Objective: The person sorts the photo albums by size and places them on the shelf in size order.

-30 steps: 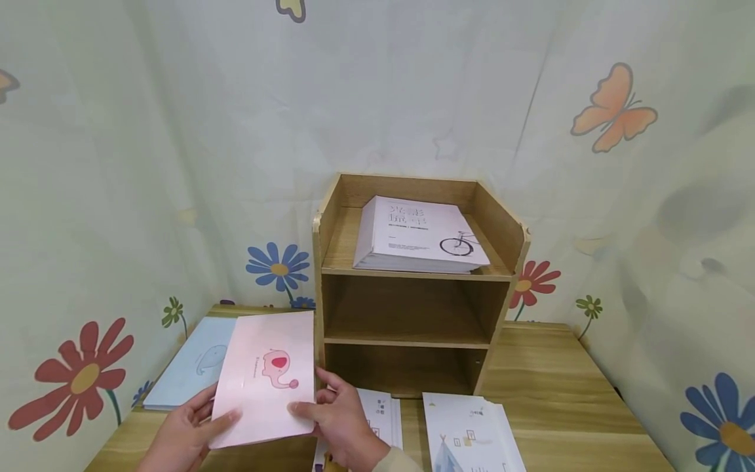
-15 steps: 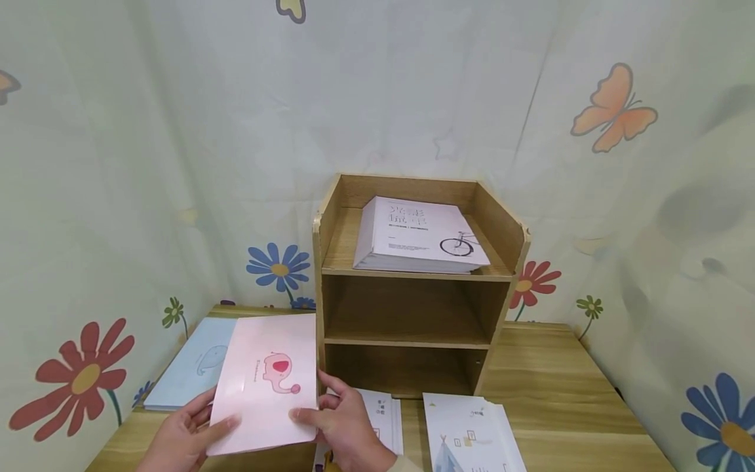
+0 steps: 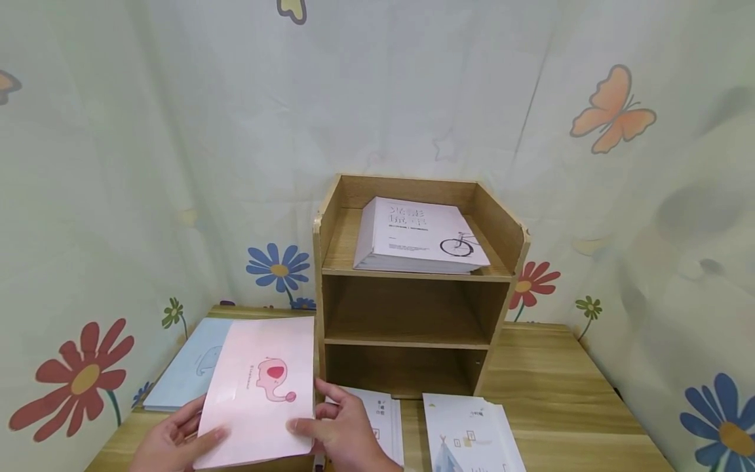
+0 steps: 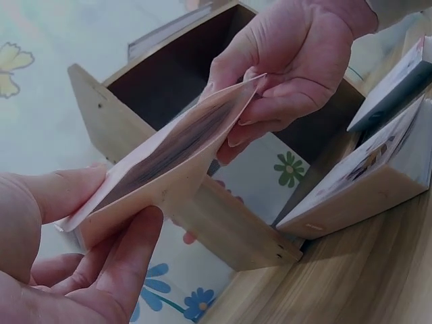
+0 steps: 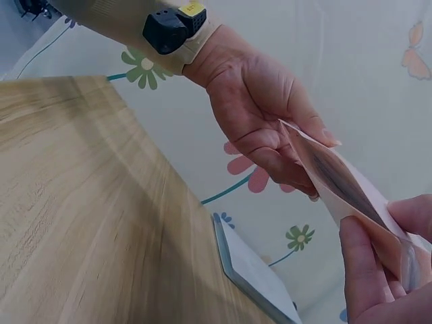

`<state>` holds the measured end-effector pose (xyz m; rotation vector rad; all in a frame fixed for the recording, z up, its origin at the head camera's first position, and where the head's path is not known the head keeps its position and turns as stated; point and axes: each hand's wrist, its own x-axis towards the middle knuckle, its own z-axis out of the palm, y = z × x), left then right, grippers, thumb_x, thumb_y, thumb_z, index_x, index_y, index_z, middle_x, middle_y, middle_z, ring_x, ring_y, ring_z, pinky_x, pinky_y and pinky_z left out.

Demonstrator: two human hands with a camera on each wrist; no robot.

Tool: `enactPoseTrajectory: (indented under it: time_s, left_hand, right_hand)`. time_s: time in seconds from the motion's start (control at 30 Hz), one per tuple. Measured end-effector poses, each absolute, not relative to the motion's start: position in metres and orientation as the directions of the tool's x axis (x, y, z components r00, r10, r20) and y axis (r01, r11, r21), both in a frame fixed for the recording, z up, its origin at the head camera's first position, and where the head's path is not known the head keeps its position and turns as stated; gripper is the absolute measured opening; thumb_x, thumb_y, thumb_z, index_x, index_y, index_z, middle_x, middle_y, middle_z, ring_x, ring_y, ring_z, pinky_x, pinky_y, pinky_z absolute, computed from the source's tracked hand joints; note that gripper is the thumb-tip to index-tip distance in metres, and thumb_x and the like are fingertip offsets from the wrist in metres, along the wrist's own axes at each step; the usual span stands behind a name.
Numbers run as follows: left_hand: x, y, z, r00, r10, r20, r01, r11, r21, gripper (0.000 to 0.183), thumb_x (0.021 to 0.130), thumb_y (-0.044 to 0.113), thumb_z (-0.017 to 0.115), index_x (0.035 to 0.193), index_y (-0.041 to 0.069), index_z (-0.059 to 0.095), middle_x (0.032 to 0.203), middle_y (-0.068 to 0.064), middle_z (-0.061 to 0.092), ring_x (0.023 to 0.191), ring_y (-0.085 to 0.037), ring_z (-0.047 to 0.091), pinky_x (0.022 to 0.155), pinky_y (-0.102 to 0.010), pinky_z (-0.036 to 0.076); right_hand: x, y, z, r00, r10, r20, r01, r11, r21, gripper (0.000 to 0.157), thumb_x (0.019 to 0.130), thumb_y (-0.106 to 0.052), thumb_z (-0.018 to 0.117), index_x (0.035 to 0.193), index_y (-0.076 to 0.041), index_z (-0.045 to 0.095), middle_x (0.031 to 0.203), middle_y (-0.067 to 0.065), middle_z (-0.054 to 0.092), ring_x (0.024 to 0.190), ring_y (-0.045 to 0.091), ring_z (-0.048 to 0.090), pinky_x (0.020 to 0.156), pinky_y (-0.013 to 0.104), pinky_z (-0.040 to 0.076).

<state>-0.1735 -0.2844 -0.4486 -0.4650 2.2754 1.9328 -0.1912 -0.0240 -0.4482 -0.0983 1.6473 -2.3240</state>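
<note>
A thin pink notebook (image 3: 259, 373) with an elephant drawing is held above the left part of the table. My left hand (image 3: 174, 439) pinches its lower left edge, thumb on the cover. At the right edge my right hand (image 3: 348, 426) grips it in the same way, thumb on top and fingers underneath. Both wrist views show the notebook (image 4: 175, 148) from its edge, with the covers bowed apart around a dark gap. Behind it a light blue notebook (image 3: 183, 373) with a whale drawing lies on the table, partly covered.
A wooden shelf unit (image 3: 407, 343) stands at the back, with a thick white book (image 3: 421, 233) on its top tier. In front of it lie a white book with a tent drawing (image 3: 472, 432) and another white book (image 3: 386, 419), partly behind my right hand. Patterned cloth (image 3: 401, 92) surrounds the table.
Both hands have shifted slightly toward me and to the left, carrying the pink notebook along. The shelf and the other books stay where they were.
</note>
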Motion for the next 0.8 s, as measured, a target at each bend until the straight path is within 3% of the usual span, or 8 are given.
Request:
enactPoseTrajectory:
  time_s: [0.2,0.47,0.8]
  left_hand:
    - [-0.168,-0.288,-0.444,-0.944,-0.135,-0.301,-0.317,0.115,0.941,0.099,0.088,0.022,0.083,0.159,-0.007,0.021,0.129,-0.020,0.068,0.093,-0.023,0.073,0.080,-0.038,0.064]
    - [-0.164,-0.292,-0.438,-0.940,-0.135,-0.313,-0.327,0.097,0.940,0.100,0.089,0.022,0.082,0.160,-0.006,0.018,0.131,-0.021,0.068,0.095,-0.021,0.074,0.082,-0.038,0.063]
    - [-0.158,-0.298,-0.437,-0.945,-0.092,-0.315,-0.322,0.070,0.944,0.097,0.092,0.021,0.078,0.160,-0.008,0.015,0.120,-0.009,0.073,0.098,-0.021,0.072,0.085,-0.039,0.063]
  right_hand:
    - [-0.184,-0.019,-0.441,-0.953,-0.288,-0.098,0.182,-0.279,-0.943,0.078,0.079,0.007,0.083,0.149,0.002,0.049,0.088,0.010,0.074,0.080,0.020,0.074,0.075,0.046,0.064]
    - [-0.177,-0.015,-0.432,-0.946,-0.310,-0.099,0.189,-0.278,-0.942,0.077,0.079,0.010,0.081,0.149,0.003,0.049,0.095,0.013,0.077,0.086,0.023,0.075,0.076,0.049,0.063]
    - [-0.168,-0.009,-0.425,-0.937,-0.326,-0.125,0.219,-0.270,-0.938,0.076,0.080,0.004,0.084,0.148,0.001,0.050,0.103,0.016,0.078,0.089,0.026,0.077,0.074,0.044,0.064]
